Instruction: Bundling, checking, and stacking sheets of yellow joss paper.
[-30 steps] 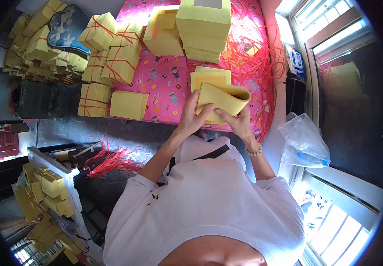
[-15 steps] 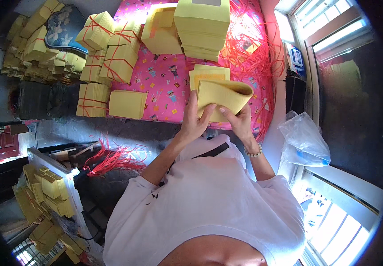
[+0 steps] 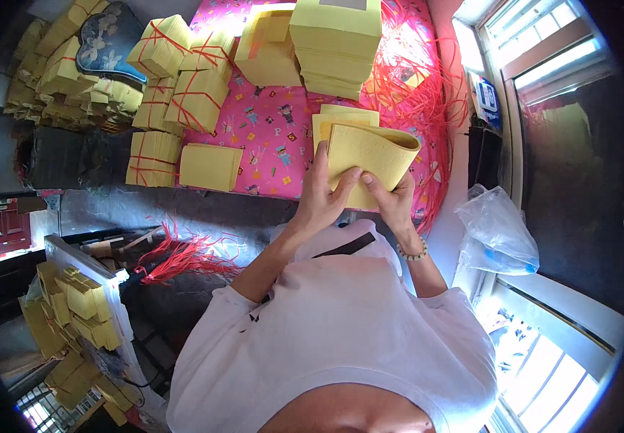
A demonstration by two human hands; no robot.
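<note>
Both my hands hold a sheaf of yellow paper [image 3: 366, 153], bent over into a loop at its right end. My left hand [image 3: 324, 189] grips its left edge, with the thumb laid across the front. On the lower right, my right hand [image 3: 396, 202] is closed on it, thumb pressing the front close to the left thumb. The fingers behind the paper are hidden. Just beyond the sheaf, more yellow paper [image 3: 348, 115] lies on the pink patterned cloth [image 3: 268, 155].
A tall yellow paper stack [image 3: 335, 50] stands at the back beside a yellow block [image 3: 268, 54]. Bundles tied with red strips [image 3: 200, 97] and a loose pile [image 3: 211, 166] sit left. Red strips [image 3: 416, 79] spread right; a clear plastic bag [image 3: 499, 227] hangs near the window.
My hands keep hold of the paper sheaf, which has tilted slightly. My thumbs have shifted a little on its front. The whole view has moved slightly.
</note>
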